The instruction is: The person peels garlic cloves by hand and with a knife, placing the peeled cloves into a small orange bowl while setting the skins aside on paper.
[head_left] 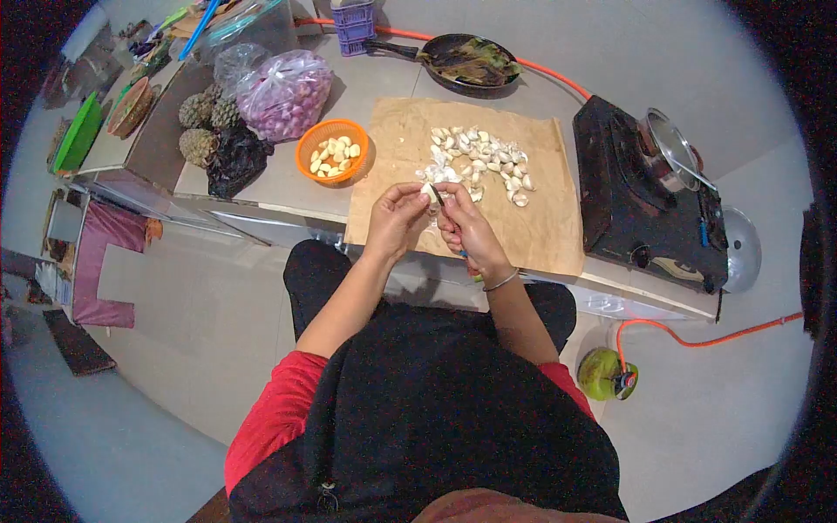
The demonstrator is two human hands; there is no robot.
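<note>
Over the front part of a brown paper sheet (540,235), my left hand (398,216) pinches a garlic clove (427,192). My right hand (471,228) is closed around a small knife (438,197), its blade against the clove. Unpeeled garlic cloves (501,163) lie spread on the paper beyond my hands, with loose white skins (438,166) near my fingertips. Left of the paper sits an orange basket (307,142) holding several peeled cloves (335,157).
A black stove (615,187) with a metal pot (671,144) stands at the right. Behind the paper is a black frying pan (471,83). At the left are a bag of shallots (286,94), a black plastic bag (237,159) and pineapples (199,146). A green gas cylinder (600,375) stands below.
</note>
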